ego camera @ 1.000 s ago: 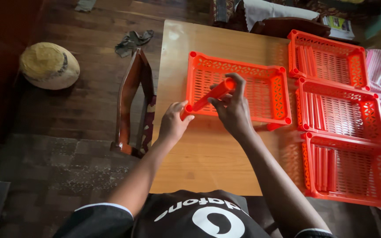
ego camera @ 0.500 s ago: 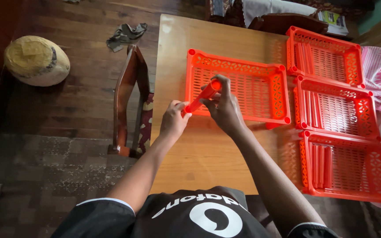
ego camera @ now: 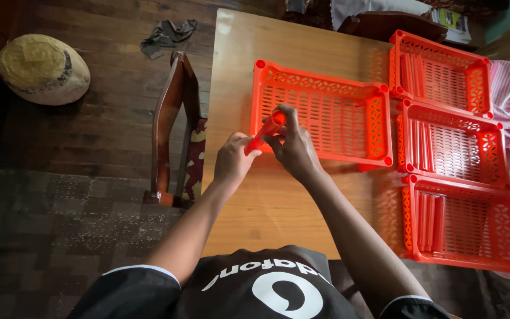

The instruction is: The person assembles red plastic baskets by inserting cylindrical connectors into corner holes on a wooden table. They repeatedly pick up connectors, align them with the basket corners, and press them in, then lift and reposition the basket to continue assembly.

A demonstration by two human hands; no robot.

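A short orange plastic tube (ego camera: pixel 265 133) is held between both hands above the near left corner of an orange perforated plastic tray (ego camera: pixel 326 112), which lies flat on the light wooden table (ego camera: pixel 278 201). The left hand (ego camera: pixel 231 160) is closed around the lower end of the tube, and the right hand (ego camera: pixel 293 147) is closed over its upper end, so that the piece is steadied from both ends; it is tilted, the top leaning towards the tray. The hands are kept close together, almost touching, the tube clamped between them. Whether the tube touches the tray's corner socket cannot be told.

To the right, three more orange plastic trays (ego camera: pixel 453 153) are laid in a column, edge to edge, each with a bundle of similar tubes lying inside, evidently kept there so that they stay within reach. A wooden chair (ego camera: pixel 175 127) stands beside the table's left edge, and a woven straw hat (ego camera: pixel 42 68) and a crumpled grey cloth (ego camera: pixel 169 32) lie on the dark wooden floor (ego camera: pixel 101 130).
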